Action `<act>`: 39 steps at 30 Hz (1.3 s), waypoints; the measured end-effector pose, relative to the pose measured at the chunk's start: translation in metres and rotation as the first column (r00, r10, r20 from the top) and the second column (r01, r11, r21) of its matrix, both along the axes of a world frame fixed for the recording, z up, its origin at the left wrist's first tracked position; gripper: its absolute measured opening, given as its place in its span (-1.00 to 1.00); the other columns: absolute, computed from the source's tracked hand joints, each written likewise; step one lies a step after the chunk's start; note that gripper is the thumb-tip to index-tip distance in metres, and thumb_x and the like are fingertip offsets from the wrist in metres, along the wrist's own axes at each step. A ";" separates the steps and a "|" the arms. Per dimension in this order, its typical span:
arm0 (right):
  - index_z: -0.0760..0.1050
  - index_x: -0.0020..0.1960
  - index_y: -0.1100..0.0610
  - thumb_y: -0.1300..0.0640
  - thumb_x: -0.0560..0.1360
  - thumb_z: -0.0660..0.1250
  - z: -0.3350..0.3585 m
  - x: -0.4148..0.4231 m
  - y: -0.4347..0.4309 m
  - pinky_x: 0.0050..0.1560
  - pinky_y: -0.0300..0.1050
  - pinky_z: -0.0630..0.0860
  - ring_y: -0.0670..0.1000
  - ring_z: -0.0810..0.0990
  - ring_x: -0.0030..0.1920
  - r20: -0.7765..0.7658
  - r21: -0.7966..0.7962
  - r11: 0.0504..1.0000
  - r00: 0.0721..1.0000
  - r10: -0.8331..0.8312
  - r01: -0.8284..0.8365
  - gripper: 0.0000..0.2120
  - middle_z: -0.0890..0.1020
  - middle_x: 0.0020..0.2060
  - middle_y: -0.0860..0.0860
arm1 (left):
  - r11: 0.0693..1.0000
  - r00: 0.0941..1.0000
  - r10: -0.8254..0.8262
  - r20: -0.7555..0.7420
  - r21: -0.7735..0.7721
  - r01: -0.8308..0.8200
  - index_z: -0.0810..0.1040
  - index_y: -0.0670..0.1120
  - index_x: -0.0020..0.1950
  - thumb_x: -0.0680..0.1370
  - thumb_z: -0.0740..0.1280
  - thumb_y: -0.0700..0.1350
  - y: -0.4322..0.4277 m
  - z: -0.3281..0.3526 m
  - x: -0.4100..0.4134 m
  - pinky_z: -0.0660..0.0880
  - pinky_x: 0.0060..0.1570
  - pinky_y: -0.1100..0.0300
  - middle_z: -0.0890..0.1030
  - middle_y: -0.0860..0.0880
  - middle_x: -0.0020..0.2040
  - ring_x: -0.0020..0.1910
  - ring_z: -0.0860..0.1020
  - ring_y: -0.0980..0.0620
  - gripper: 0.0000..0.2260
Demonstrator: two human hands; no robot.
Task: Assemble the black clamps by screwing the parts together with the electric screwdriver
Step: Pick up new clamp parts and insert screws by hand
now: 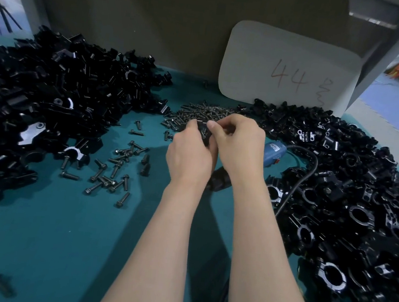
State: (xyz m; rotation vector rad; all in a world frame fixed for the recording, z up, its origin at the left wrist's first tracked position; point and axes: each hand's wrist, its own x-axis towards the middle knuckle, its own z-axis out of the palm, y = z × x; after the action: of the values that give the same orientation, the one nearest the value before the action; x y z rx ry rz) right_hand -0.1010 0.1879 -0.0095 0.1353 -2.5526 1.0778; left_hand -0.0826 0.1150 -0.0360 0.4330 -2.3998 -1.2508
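Head view has us at the middle of the teal counter (49, 233), both hands meeting just in front of the heap of small dark metal screws (197, 115) at twelve o'clock. Our left hand (188, 154) cups a small black metal clamp part (204, 129), its grip wrapped round the piece to steady it. Our right hand (240, 142) pinches the top of the same piece between thumb and forefinger. We judge this to be a screw being started by hand, though the fingers hide most of it. The blue-bodied electric screwdriver (273, 153) lies just beside our right wrist at three o'clock, black cable (298, 185) running back toward us, within quick reach. Loose black clamp halves (51, 101) are heaped at nine to ten o'clock and ring-shaped black clamps (336, 202) at three to five, probably the finished ones, so supply and output stay apart. Scattered screws (118, 167) lie at eight o'clock
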 end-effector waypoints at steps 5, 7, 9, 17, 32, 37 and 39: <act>0.64 0.05 0.08 0.02 0.56 0.29 0.002 0.001 0.005 -0.11 -0.25 0.40 -0.04 0.56 -0.08 0.086 0.020 0.997 0.993 0.075 -0.077 -0.80 0.66 -0.13 -0.02 | 0.999 1.000 0.005 0.005 0.053 -0.006 0.49 -0.15 0.06 0.59 0.23 0.10 -0.003 0.000 0.001 0.43 -0.23 0.07 0.61 -0.09 -0.12 -0.11 0.58 -0.16 -0.69; 0.60 0.05 0.06 0.07 0.55 0.32 0.002 0.000 0.006 -0.15 -0.35 0.36 -0.13 0.52 -0.15 0.083 -0.012 0.997 0.994 0.077 -0.076 -0.86 0.60 -0.20 -0.11 | 0.999 1.000 -0.001 0.005 0.050 0.000 0.48 -0.15 0.05 0.59 0.25 0.07 -0.002 0.001 0.001 0.40 -0.24 0.08 0.60 -0.09 -0.12 -0.11 0.57 -0.16 -0.71; 0.55 -0.04 0.04 0.10 0.53 0.34 0.001 -0.001 0.007 -0.25 -0.47 0.34 -0.20 0.47 -0.26 0.060 -0.035 0.997 0.996 0.067 -0.065 -0.96 0.51 -0.30 -0.19 | 1.000 1.000 -0.009 0.013 0.028 0.008 0.48 -0.16 0.13 0.59 0.25 0.08 -0.001 0.001 0.001 0.41 -0.21 0.06 0.61 -0.12 -0.06 -0.06 0.57 -0.19 -0.68; 0.52 -0.03 0.14 -0.02 0.62 0.16 0.002 0.000 0.006 -0.19 -0.21 0.26 -0.01 0.49 -0.12 0.052 0.035 0.997 0.997 0.061 -0.062 -0.74 0.56 -0.21 -0.02 | 0.998 0.998 -0.055 -0.038 -0.011 0.055 0.39 -0.12 0.39 0.61 0.26 0.01 0.000 0.002 0.003 0.48 -0.08 0.00 0.62 -0.13 0.03 -0.01 0.58 -0.18 -0.60; 0.50 -0.15 0.05 0.12 0.50 0.38 -0.004 -0.003 0.008 -0.27 -0.51 0.36 -0.25 0.46 -0.31 0.033 -0.172 0.983 0.996 0.078 -0.071 -0.92 0.51 -0.33 -0.17 | 0.998 0.998 -0.059 0.038 0.006 0.058 0.38 -0.14 0.43 0.59 0.28 0.03 -0.001 -0.003 0.000 0.44 -0.01 0.06 0.58 -0.17 0.22 0.21 0.53 -0.20 -0.54; 0.52 -0.12 0.02 0.18 0.51 0.35 -0.005 -0.006 0.012 -0.23 -0.44 0.39 -0.20 0.48 -0.29 0.087 -0.155 0.982 0.989 0.120 -0.106 -0.92 0.52 -0.31 -0.16 | 0.998 0.997 -0.068 0.046 -0.012 0.068 0.48 -0.16 0.22 0.58 0.28 0.04 -0.004 -0.004 0.000 0.50 -0.07 -0.01 0.62 -0.15 0.04 0.04 0.57 -0.21 -0.67; 0.50 -0.14 0.02 0.17 0.52 0.34 -0.007 -0.007 0.011 -0.29 -0.49 0.37 -0.21 0.46 -0.31 0.071 -0.150 0.985 0.992 0.100 -0.089 -0.91 0.51 -0.33 -0.17 | 0.997 0.995 -0.076 0.062 -0.025 0.077 0.47 -0.18 0.22 0.58 0.28 0.05 -0.003 -0.004 0.000 0.49 -0.10 0.00 0.62 -0.15 0.04 0.02 0.57 -0.22 -0.65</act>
State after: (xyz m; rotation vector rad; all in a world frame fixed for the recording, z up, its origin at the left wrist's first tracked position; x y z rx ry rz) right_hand -0.1081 0.1991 -0.0165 0.1803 -2.5464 1.3275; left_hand -0.0830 0.1119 -0.0399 0.3791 -2.5034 -1.2520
